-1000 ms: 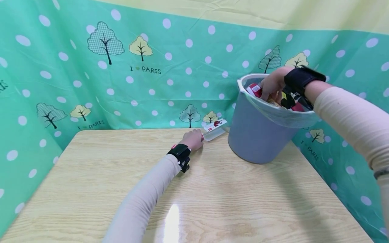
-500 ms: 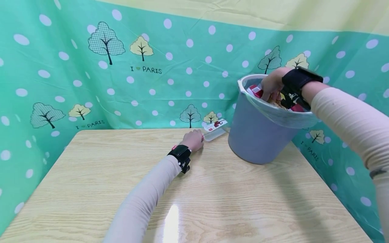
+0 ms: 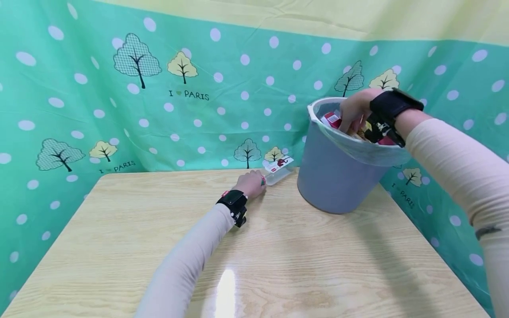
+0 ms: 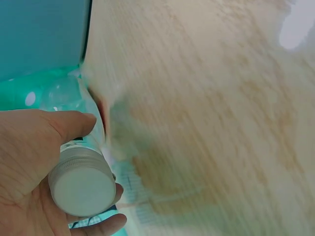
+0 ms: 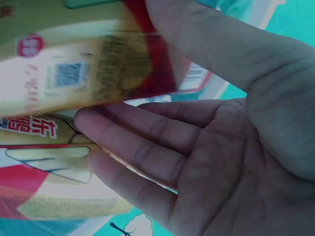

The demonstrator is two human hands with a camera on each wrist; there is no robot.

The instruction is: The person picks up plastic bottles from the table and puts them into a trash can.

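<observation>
Little has moved since the earlier frames: both hands keep their places, and only the head view has drifted slightly.

Left hand [image 3: 251,184] lies on the tabletop [image 3: 278,247] near its far edge, gripping a clear plastic bottle [image 3: 278,171] that lies on its side, base pointing toward the bin. In the left wrist view the fingers [image 4: 74,125] are curled round the bottle's neck just behind the pale screw cap [image 4: 81,186]; the thumb rests along the top. The bottle carries a white and red label.

Right hand [image 3: 355,110] is inside the mouth of the grey-blue bin [image 3: 334,176], which stands on the tabletop to the right of the bottle, well apart from the left hand. In the right wrist view the thumb presses on a red and yellow printed packet [image 5: 88,69] and the straight fingers [image 5: 133,147] lie beneath it, so the packet is pinched between them. More packets fill the bin below.

A green dotted curtain [image 3: 119,110] hangs behind.
</observation>
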